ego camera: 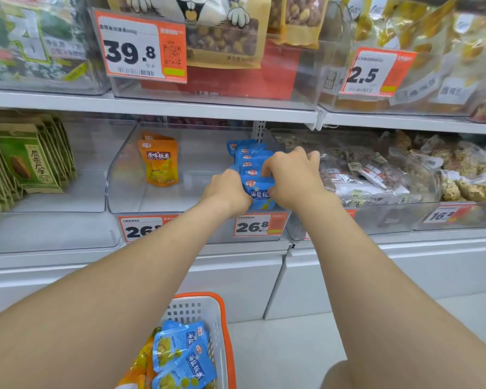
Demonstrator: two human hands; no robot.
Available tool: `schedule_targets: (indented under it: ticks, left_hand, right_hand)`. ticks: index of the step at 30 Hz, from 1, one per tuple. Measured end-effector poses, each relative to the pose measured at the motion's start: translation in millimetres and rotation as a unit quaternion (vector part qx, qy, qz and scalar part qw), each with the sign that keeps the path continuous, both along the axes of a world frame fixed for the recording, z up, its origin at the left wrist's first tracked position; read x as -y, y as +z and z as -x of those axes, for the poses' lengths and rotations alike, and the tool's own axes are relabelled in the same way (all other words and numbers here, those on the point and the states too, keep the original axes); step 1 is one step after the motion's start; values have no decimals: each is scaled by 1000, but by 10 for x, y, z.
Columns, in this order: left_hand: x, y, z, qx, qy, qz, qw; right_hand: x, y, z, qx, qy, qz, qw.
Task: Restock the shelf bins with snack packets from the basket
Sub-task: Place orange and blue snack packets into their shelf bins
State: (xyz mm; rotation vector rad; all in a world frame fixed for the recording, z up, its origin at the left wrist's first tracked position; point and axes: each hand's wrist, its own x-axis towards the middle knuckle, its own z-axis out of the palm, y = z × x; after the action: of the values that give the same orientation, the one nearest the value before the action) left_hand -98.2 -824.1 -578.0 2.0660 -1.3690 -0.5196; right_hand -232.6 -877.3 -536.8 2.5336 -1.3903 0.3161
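- Gripping the front blue foil snack packet [260, 195] with my left hand [227, 192] and right hand [292, 176], inside the clear plastic shelf bin [129, 175].
- Orange-rimmed white basket [208, 313] at six o'clock holds more packets.

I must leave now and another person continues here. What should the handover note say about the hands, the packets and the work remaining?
Left hand and right hand: both grip the front blue packet of the row in the middle bin.
Done: a row of blue packets stands in that bin; a few orange packets stand on its left side.
Left: the basket on the floor holds more blue packets and orange ones. Settle the front packet, then continue.
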Motion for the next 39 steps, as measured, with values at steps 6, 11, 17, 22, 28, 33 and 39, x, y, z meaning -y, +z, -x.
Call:
schedule_targets:
  ticks: [6,11,17,22,28,33,39]
  left_hand:
    - [133,-17,57,-34,27,19,999]
    - [205,-88,36,-25,38,36,998]
    - [164,-120,0,23,5,37,999]
    - [-15,-30,-37,62,0,35,997]
    - [-538,28,-238,167,-13,132,977]
    - [-1253,-106,-439,339,-91,306,885]
    - [-1891,-668,-696,346,-141,96,922]
  right_hand:
    - [38,-23,-16,44,-22,45,998]
    - [48,-22,-16,41,-16,24,999]
    - [32,-41,15,42,-15,-11,999]
    - [-109,-51,1,105,31,-5,994]
    - [-497,46,-169,197,118,-131,965]
    - [-1018,-22,-336,-22,135,-308,941]
    - [-1727,-468,-651,-286,157,-371,869]
